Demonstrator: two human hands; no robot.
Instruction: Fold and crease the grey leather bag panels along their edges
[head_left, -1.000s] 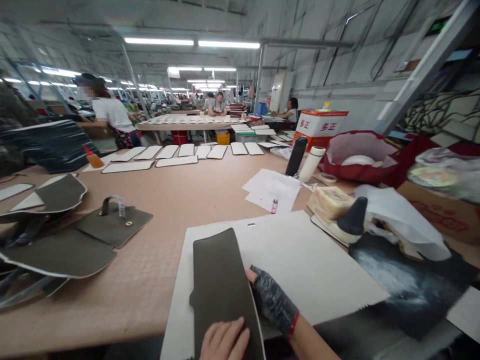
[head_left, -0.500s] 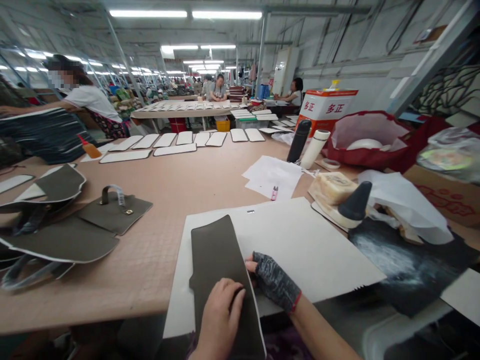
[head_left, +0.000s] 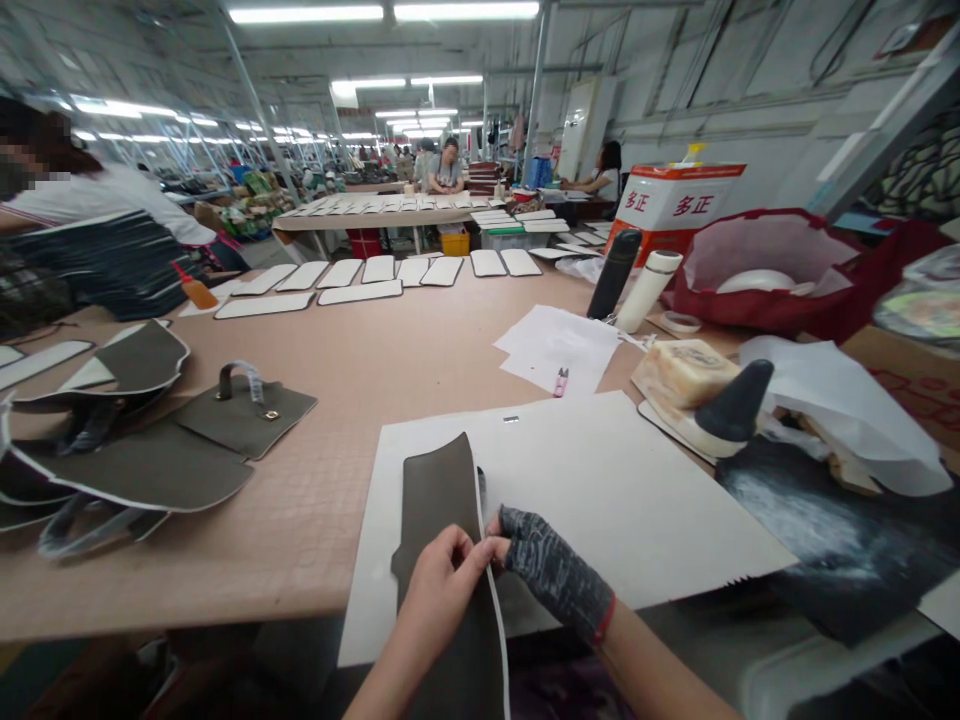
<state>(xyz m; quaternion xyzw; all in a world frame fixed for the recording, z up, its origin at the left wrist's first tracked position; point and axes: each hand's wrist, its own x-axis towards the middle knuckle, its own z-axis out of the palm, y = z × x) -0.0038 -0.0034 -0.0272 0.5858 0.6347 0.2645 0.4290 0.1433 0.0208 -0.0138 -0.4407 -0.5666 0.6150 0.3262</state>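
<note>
A long olive-brown leather panel [head_left: 442, 490] with a pale edge lies on a large white board [head_left: 600, 500] in front of me. My left hand [head_left: 446, 575], bare, rests over the panel with thumb and fingers pinched on its right edge. From the right, my right hand [head_left: 551, 570], in a dark grey fingerless glove with red trim, closes its fingertips on that same edge. The fingertips of both hands meet there. The edge is slightly raised from the board, and a small dark piece shows behind it.
At left lie olive-brown bag pieces [head_left: 142, 450] with handles. White panels [head_left: 360, 292] line the table's far side. Pink snips [head_left: 561, 381] sit on white paper [head_left: 559, 340]. Two bottles [head_left: 616, 275], a black cone-topped object [head_left: 735, 410] and a red bag [head_left: 817, 250] stand right. A co-worker [head_left: 112, 200] is at left.
My left hand has moved from lying on the panel to pinching its right edge beside my right fingers. The panel's right edge has lifted. The view has shifted slightly.
</note>
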